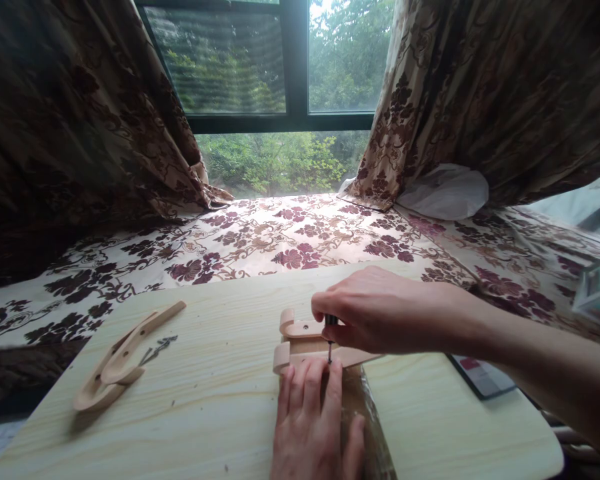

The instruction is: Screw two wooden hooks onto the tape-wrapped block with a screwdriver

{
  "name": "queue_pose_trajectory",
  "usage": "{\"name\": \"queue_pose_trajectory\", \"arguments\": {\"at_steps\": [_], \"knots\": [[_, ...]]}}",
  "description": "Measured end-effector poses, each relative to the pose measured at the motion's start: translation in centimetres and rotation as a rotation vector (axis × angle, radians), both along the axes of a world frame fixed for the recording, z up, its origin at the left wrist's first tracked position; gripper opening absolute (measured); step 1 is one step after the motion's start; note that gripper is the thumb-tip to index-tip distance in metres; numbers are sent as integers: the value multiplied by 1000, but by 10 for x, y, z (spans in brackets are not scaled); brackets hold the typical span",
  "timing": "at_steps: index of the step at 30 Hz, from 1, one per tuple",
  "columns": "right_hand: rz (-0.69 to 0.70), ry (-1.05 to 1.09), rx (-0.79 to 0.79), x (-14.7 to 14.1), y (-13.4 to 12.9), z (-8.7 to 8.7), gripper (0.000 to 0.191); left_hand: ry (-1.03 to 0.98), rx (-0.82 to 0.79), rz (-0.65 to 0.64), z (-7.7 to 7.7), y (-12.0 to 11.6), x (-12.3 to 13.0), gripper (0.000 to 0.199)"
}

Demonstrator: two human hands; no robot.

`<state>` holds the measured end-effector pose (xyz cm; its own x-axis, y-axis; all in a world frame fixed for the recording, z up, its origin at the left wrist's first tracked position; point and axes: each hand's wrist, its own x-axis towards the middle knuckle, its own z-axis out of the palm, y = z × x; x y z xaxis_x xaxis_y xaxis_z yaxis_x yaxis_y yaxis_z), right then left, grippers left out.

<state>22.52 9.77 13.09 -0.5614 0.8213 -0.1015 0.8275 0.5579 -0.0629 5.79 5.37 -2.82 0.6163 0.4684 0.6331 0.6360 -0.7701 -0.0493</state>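
My right hand (353, 313) is closed around the dark handle of a screwdriver (331, 321). The screwdriver stands upright, its tip down at a screw (329, 361) in a curved pale wooden piece (281, 358). Flat on the work lies my left hand (310, 420), its fingers stretched out and the fingertips touching that wooden piece on either side of the screw. Just behind is a second curved wooden piece (296, 327) with a screw hole. Both pieces rest across a brown board (357, 393), partly hidden under my left hand.
Two more curved wooden pieces (111, 363) and a small pile of screws (160, 348) lie on the left of the pale wooden table (205, 413). A flat dark-edged device (480, 377) sits under my right forearm. Beyond are floral cloth (300, 233) and a white bag (445, 192).
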Motion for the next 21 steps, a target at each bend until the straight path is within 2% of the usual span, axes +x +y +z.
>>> {"name": "queue_pose_trajectory", "arguments": {"at_steps": [3, 6, 10, 12, 17, 21], "knots": [[20, 35, -48, -1, 0, 3, 10, -3, 1, 2, -1, -1, 0, 52], [-14, 76, -56, -2, 1, -5, 11, 17, -14, 10, -3, -1, -2, 54], [-79, 102, 13, 0, 4, -16, 15, 57, -48, 20, -6, 0, -5, 56], [-77, 100, 1, 1, 6, -14, 14, 51, -51, 17, -6, 0, -5, 55], [28, 92, -118, 3, 7, 0, 13, -11, -25, 9, 0, -1, -1, 50], [-20, -97, -150, 1, 2, 3, 13, 12, -28, 7, 3, -1, 0, 51]]}}
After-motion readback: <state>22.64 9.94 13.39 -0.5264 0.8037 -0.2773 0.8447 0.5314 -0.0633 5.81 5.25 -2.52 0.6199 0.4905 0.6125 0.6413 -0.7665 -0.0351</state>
